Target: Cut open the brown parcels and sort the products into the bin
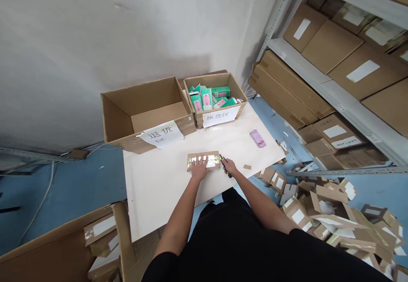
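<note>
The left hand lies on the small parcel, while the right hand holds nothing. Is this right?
Not quite: in the head view, the right hand holds a black-and-yellow cutter. The left hand does lie on the small parcel.

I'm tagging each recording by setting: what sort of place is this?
Likely a warehouse corner handling parcel returns: cartons stand on a metal rack, a heap of boxes lies on the floor, and handwritten Chinese signs on two open bins read "returns area" and "exchange area".
</note>
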Demonstrator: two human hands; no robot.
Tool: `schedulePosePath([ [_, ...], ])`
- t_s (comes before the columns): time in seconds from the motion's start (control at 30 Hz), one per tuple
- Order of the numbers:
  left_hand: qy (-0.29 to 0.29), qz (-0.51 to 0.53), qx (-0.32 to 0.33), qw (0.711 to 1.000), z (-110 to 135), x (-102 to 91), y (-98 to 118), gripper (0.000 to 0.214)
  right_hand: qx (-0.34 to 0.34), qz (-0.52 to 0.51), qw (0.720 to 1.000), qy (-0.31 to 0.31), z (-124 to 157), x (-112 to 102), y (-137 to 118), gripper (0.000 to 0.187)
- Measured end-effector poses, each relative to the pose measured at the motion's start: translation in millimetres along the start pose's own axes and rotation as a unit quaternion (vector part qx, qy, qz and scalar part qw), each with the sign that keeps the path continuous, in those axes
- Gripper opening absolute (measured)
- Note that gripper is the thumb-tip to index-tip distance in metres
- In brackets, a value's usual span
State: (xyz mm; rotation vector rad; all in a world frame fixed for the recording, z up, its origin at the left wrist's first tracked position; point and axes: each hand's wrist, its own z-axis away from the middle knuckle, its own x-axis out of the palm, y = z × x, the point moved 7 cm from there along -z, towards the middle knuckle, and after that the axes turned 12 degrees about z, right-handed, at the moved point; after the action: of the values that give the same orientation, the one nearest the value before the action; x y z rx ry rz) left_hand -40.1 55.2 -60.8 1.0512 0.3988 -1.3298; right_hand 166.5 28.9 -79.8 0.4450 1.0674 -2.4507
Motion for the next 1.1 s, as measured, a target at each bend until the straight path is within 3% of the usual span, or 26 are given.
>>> schedulePosePath([
  [0.43,0.013,-0.015,0.003,1.0,1,3.3,0,0.081,-0.043,0.094,0.994,-0.032,23,-5,12,0.036],
  [0.6,0.023,-0.012,0.002,1.0,4,0.3,1,0.08,-0.052,0.121,0.989,-0.073,29,-10,18,0.034],
  [0.67,0.025,-0.005,0.004,1.0,4,-4.9,4,0.083,-0.038,0.107,0.992,-0.051,29,-13,23,0.034],
  [0.73,0.028,0.009,0.009,1.0,3,-13.4,5,0.083,-0.006,0.08,0.997,0.011,29,-13,29,0.035],
  [0.8,0.044,0.026,0.011,0.999,2,-26.0,2,0.075,0.027,0.06,0.996,0.06,29,-4,35,0.036],
  [0.87,0.072,0.035,-0.002,0.997,3,-39.5,-8,0.065,0.044,0.057,0.995,0.069,27,14,34,0.04],
  [1.0,0.092,0.021,-0.046,0.995,11,-51.7,-36,0.059,0.069,0.072,0.992,0.077,11,34,9,0.06],
  [1.1,0.069,0.009,-0.078,0.995,21,-49.3,-51,0.063,0.079,0.133,0.981,0.12,-15,16,-29,0.073],
])
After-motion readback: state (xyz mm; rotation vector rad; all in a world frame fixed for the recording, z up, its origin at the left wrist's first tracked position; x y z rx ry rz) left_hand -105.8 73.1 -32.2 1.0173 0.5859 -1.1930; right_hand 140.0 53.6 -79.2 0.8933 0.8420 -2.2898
